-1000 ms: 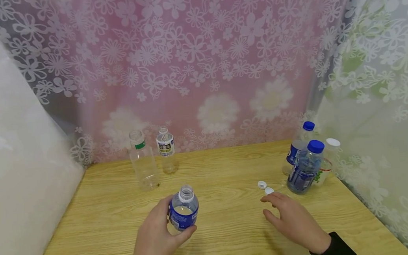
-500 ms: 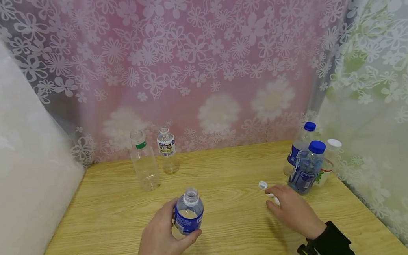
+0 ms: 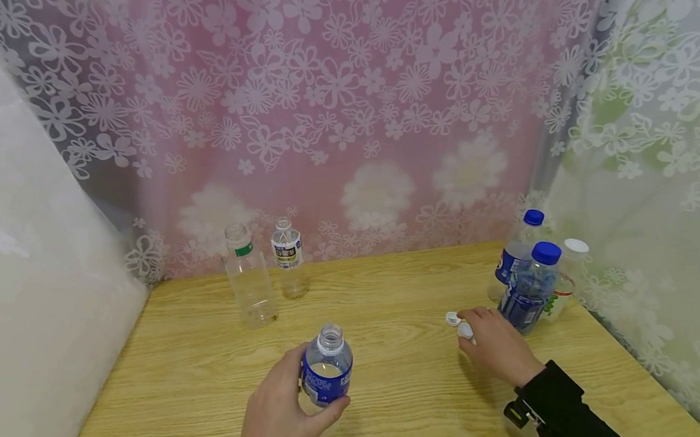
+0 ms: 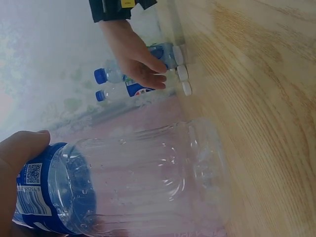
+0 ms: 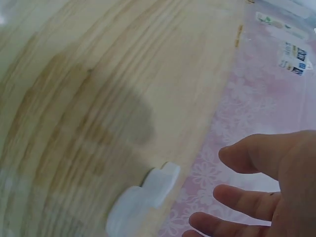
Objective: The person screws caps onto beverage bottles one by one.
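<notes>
Open bottle (image 3: 327, 372): uncapped, blue label, clear body, a little water inside; upright, front-centre of the wooden table (image 3: 391, 290); whether its base touches the wood is hidden by the hand.
Left hand (image 3: 278, 413): fingers and thumb curled round the blue-label bottle's middle, thumb on the near left side; left wrist view shows the thumb (image 4: 22, 148) on the label, clear lower body towards the table.
Right hand (image 3: 495, 344): palm down on the table, right of centre, fingers loosely spread and nearly straight; fingertips at the near white cap. Contact vs pinch: cannot tell from head view; right wrist view is blurred, fingers (image 5: 247, 197) uncurled just beside the caps, nothing clamped.
White caps: two, lying side by side on the wood; near cap (image 3: 465, 330) under the right fingertips, far cap (image 3: 452, 318) just beyond it to the left, clear of the hand.
Capped bottles: two with blue caps and blue labels, one in front (image 3: 531, 287), one behind (image 3: 517, 254), right rear of table, just beyond the right hand.
White-capped bottle (image 3: 564, 278): behind those two, against the right curtain.
Uncapped empties: tall clear one with green neck band (image 3: 247, 276) and shorter one with white label (image 3: 288, 256), back left, close together.
Backdrop: pink floral curtain (image 3: 342, 111) behind the table.
</notes>
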### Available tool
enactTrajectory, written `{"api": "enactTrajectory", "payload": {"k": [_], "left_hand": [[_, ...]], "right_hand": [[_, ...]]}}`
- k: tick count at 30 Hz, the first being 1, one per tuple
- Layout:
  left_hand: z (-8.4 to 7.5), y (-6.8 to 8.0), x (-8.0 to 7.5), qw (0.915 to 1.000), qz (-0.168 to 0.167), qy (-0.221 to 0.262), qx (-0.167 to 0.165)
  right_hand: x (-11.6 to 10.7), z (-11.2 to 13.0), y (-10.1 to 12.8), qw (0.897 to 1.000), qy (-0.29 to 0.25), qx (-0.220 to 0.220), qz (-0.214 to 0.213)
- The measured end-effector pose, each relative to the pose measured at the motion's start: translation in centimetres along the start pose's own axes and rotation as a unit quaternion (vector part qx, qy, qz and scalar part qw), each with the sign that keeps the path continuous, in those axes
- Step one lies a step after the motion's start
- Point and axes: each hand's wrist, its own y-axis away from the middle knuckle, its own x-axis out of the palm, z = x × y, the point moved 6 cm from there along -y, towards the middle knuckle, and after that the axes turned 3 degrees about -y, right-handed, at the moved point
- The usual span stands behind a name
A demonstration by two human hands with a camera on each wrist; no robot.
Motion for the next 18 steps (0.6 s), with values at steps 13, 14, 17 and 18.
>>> {"api": "enactTrajectory", "payload": {"k": [13,14,17,18], "left_hand": [[0.1,0.0,0.3,1.0000,0.003,0.000,-0.002],[0.1,0.0,0.3,1.0000,0.003,-0.001,-0.002],[0.2,0.1,0.3,1.0000,0.003,-0.002,-0.003],[0.2,0.1,0.4,1.0000,0.003,-0.001,-0.003]], "right_hand": [[1.8,-1.2,-1.2,0.999,0.025,0.013,0.016],[1.9,-1.3,-1.2,0.999,0.026,0.012,0.016],[2.1,-1.2,-1.3,0.999,0.028,0.005,0.016],[2.2,-1.2,-1.3,0.999,0.030,0.003,0.016]]}}
